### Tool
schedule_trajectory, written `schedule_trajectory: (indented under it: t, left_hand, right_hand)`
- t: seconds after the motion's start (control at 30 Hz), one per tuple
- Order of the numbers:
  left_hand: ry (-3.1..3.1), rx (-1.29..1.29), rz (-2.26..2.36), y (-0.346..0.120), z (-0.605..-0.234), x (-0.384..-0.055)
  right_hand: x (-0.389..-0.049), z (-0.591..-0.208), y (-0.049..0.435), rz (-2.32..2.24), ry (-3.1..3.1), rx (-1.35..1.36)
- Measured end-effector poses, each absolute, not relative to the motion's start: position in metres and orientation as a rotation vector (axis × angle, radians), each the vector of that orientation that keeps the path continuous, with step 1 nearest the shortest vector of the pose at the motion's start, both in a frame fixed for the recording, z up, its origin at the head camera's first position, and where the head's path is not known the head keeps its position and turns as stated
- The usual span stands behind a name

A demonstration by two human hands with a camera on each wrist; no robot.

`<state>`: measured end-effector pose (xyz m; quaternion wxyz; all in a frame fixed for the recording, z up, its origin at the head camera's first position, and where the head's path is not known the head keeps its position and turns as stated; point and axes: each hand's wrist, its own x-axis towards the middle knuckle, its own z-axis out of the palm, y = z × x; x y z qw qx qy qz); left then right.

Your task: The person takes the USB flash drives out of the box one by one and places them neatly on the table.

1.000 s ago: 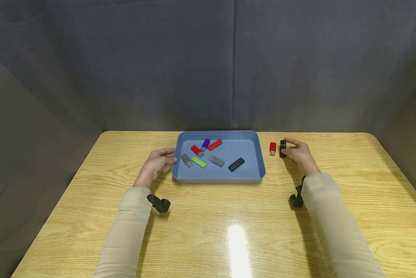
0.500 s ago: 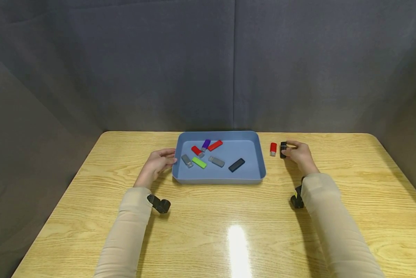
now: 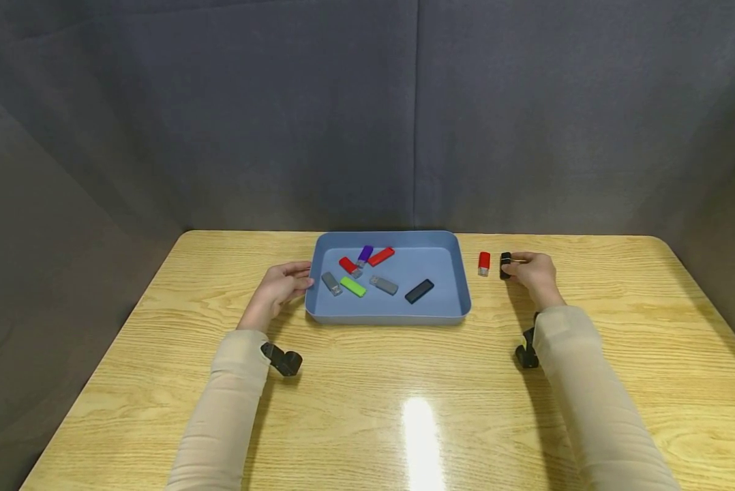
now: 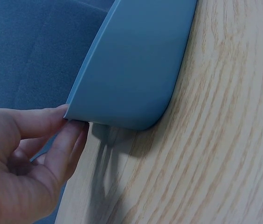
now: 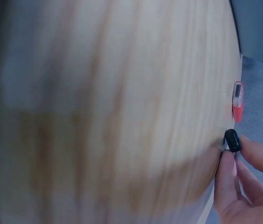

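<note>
At the right of the table my right hand (image 3: 538,274) pinches a black USB stick (image 3: 505,264) between thumb and fingertips. In the right wrist view the rounded end of this stick sticks out from the fingers, close over the wood. Just left of it lies a red USB stick (image 3: 484,260) with its metal plug toward me. My left hand (image 3: 279,285) grips the left wall of a shallow blue tray (image 3: 387,320), the thumb at its rim and the other fingers against the outside, as the left wrist view shows.
In the tray lie several USB sticks: a purple (image 3: 365,254), a lime green (image 3: 352,286), a black (image 3: 419,291), two red and two grey. A dark curtain (image 3: 318,123) hangs behind the wooden table (image 3: 355,409).
My right hand has shifted slightly right and down in the head view with the black USB stick. The left hand stays at the tray's left wall.
</note>
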<state>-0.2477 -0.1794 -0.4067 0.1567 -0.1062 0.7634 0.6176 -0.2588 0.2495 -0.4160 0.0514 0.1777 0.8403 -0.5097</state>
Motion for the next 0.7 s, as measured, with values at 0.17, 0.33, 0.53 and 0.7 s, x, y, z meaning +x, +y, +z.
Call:
schedule_trajectory:
  t: [0.17, 0.33, 0.53, 0.7]
  left_hand:
    - [2.194, -0.298, 1.759, -0.179, -0.406, -0.247]
    - [2.198, -0.295, 1.751, -0.180, -0.407, -0.247]
    - [2.193, -0.303, 1.756, -0.179, -0.405, -0.246]
    - [2.197, -0.314, 1.750, -0.179, -0.404, -0.247]
  right_hand:
    - [-0.257, -0.415, 0.251, -1.540, 2.577, 0.563]
    - [-0.257, -0.417, 0.253, -1.563, 2.572, 0.585]
    - [-0.256, -0.417, 0.256, -1.710, 2.529, 0.584]
    - [-0.255, -0.410, 0.263, -2.001, 2.301, 0.487]
